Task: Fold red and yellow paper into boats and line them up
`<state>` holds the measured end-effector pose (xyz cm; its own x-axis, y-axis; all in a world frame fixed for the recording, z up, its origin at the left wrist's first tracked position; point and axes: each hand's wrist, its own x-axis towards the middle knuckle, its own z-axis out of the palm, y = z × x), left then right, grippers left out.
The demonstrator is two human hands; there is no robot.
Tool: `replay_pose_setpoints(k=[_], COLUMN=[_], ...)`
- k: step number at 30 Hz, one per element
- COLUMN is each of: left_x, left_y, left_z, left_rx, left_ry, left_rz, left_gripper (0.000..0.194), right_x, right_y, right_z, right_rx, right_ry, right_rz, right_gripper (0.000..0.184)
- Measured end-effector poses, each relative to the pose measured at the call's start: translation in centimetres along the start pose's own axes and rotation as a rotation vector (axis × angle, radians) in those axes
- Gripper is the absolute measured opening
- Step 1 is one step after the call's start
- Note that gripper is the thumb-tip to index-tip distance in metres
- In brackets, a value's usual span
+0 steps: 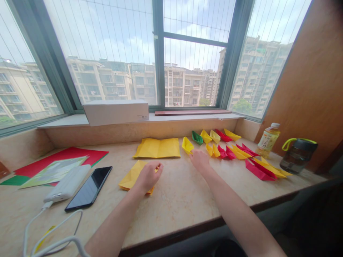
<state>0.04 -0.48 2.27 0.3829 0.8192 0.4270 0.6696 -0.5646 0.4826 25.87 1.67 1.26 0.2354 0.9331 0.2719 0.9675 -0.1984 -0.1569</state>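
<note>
My right hand [200, 160] reaches forward, its fingertips closed on the near end of a yellow paper boat [187, 145]. My left hand [150, 175] is curled over the right side of some folded yellow paper [130, 176]. A small yellowish patch shows among its fingers, but I cannot make out what it is. Behind it, a creased yellow sheet [157, 147] lies spread out. To the right of my right hand stand several more paper boats, among them a green boat [197, 137], a pale yellow boat [214, 136] and a pink boat [259, 171].
A phone [89, 188], a white power bank [66, 184] with a cable [34, 217], and red paper [66, 159] lie on the left. A drink bottle [268, 140] and a dark water bottle [298, 155] stand at the right. A white box [116, 113] sits on the windowsill.
</note>
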Motion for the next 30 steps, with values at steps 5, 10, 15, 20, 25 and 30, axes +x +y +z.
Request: replay_pose_setpoints(k=[5, 10, 15, 20, 25, 30], left_x=[0.0, 0.0, 0.0, -0.1, -0.2, -0.1], left_y=[0.0, 0.0, 0.0, -0.1, -0.4, -0.3], left_z=[0.0, 0.0, 0.0, 0.0, 0.2, 0.4], left_rx=[0.003, 0.014, 0.021, 0.025, 0.016, 0.010], left_ry=[0.011, 0.007, -0.010, -0.007, 0.005, 0.009], left_rz=[0.011, 0.009, 0.002, -0.004, 0.015, 0.010], left_gripper=[0.027, 0.027, 0.028, 0.028, 0.028, 0.027], right_x=[0.0, 0.2, 0.6, 1.2, 2.8, 5.1], right_y=[0.0, 0.0, 0.4, 0.6, 0.1, -0.5], right_z=[0.1, 0.2, 0.6, 0.7, 0.6, 0.8], right_rx=[-0.003, -0.007, -0.009, -0.020, -0.038, -0.057], right_ry=[0.004, -0.005, -0.002, 0.004, -0.014, -0.044], right_rz=[0.003, -0.001, -0.004, 0.020, 0.021, 0.037], right_gripper=[0.028, 0.029, 0.031, 0.033, 0.029, 0.027])
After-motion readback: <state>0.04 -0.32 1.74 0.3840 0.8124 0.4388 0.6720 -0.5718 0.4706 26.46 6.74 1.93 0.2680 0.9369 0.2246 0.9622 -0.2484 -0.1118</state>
